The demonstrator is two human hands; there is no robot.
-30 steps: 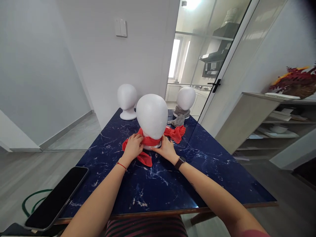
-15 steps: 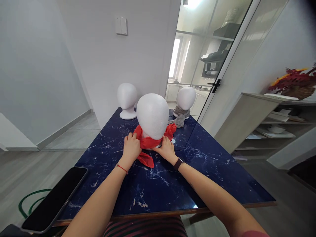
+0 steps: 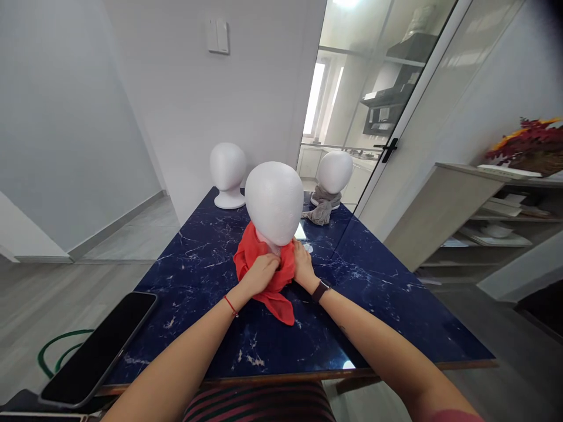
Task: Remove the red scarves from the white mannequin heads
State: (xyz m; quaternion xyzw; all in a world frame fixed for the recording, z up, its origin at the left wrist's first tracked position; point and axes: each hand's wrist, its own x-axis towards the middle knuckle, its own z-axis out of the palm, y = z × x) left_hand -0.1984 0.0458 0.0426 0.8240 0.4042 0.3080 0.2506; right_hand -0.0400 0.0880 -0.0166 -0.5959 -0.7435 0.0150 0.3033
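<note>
A white foam mannequin head [image 3: 275,202] stands in the middle of the table with a red scarf [image 3: 250,255] gathered around its neck. One end of the scarf hangs forward onto the tabletop. My left hand [image 3: 263,272] is at the front of the neck, its fingers closed on the scarf's upper edge. On the neck's right side, my right hand [image 3: 303,264] presses against the scarf with fingers bent round it; its fingertips are partly hidden behind the cloth.
The dark blue marbled table [image 3: 352,305] holds a bare foam head [image 3: 227,170] at back left and another head [image 3: 335,172] with a grey scarf [image 3: 323,208] at back right. A phone [image 3: 101,346] lies at the left edge. A shelf unit [image 3: 466,205] stands right.
The red scarf has come forward and spread at the neck's front, its end now lying nearer me. My left hand moved right to the front centre; my right hand shifted slightly to the neck's side.
</note>
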